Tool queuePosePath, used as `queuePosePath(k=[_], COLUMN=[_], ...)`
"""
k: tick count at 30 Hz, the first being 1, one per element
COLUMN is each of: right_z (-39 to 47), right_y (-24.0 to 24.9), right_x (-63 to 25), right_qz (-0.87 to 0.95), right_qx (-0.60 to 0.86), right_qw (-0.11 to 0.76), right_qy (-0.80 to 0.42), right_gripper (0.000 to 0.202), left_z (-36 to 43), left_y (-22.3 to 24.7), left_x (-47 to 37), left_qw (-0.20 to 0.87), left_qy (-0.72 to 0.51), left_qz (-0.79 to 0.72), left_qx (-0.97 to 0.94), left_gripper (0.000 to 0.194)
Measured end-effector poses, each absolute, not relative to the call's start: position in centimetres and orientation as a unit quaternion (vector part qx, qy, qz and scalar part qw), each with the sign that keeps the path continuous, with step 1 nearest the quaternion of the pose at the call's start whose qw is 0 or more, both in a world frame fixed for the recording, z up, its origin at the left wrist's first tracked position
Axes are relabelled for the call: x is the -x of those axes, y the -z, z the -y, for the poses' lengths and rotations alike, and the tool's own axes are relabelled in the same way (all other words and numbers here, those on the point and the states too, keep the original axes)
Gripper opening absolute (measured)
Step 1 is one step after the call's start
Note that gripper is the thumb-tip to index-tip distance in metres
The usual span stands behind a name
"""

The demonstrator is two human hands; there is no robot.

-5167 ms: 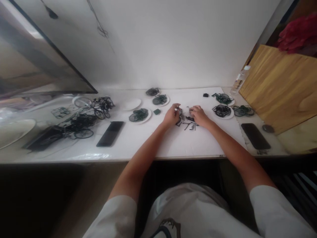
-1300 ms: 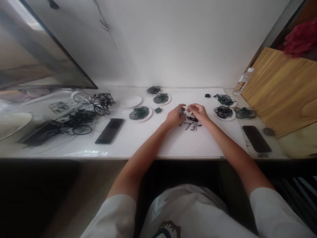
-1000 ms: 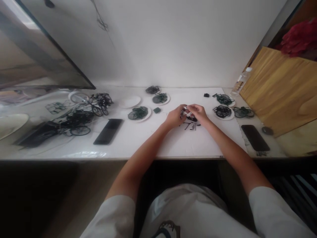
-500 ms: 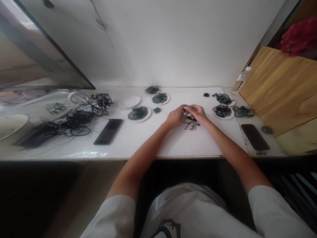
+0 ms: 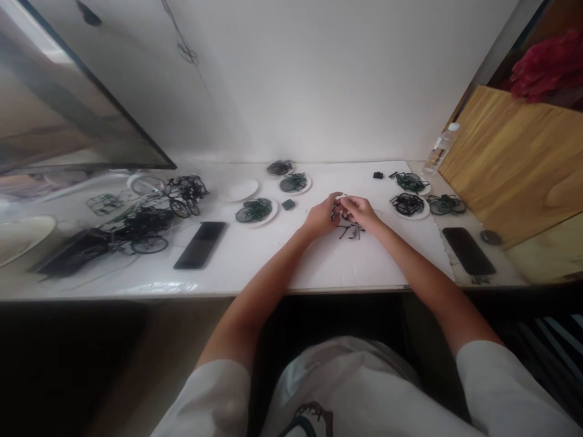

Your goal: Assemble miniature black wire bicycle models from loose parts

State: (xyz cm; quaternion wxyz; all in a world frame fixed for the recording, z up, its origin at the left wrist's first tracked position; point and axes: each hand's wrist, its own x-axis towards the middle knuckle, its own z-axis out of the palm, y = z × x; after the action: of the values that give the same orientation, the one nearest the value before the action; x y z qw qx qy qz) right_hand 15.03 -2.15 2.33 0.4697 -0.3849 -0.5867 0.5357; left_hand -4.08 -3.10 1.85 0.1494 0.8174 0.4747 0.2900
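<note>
My left hand (image 5: 324,216) is closed on a small dark part (image 5: 336,212) over the white sheet (image 5: 364,264). My right hand (image 5: 358,210) meets it from the right, its fingers pinched together; what they hold is too small to make out. Several thin black pieces (image 5: 351,232) lie on the sheet just below the hands. A plate of green parts (image 5: 255,210) and a small green block (image 5: 288,204) are to the left. To the right stands a plate of black parts (image 5: 410,205), with a plate of green parts (image 5: 411,182) behind it.
Small model bicycles (image 5: 184,194) and a dark pile of parts (image 5: 146,224) lie at the left, beside a phone (image 5: 200,244). Another phone (image 5: 468,250), a round dark lid (image 5: 491,237), a bottle (image 5: 441,149) and a wooden board (image 5: 519,164) are at the right.
The fingers of my right hand have shifted slightly against my left hand. The whole view has moved a little; the things on the table look unchanged.
</note>
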Motion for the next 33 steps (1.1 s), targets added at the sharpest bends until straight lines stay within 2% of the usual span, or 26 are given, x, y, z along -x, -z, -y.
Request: queuePosePath(k=[9,17,33], right_z=[1.47,1.75,1.38], right_y=[-1.29,-1.83,-1.31], right_x=[-15.48,-15.28,-15.41], right_qz=[0.589,0.57,0.582], right_qx=[0.366,0.357,0.343], right_qw=[0.451,0.469,0.465], right_qy=[-0.562,-0.573,-0.572], right_gripper=[0.071,0.074,0.073], left_z=[3.16,2.97,3.37], left_y=[-1.75,-1.32,-1.85], left_x=[4.06,3.97,3.9], left_qw=[0.143,0.128,0.107], left_qy=[-0.282,-0.288,-0.261], left_qz=[-0.479,-0.48,-0.476], left_qx=[-0.819,-0.818,-0.833], left_gripper=[0.068,0.063,0.063])
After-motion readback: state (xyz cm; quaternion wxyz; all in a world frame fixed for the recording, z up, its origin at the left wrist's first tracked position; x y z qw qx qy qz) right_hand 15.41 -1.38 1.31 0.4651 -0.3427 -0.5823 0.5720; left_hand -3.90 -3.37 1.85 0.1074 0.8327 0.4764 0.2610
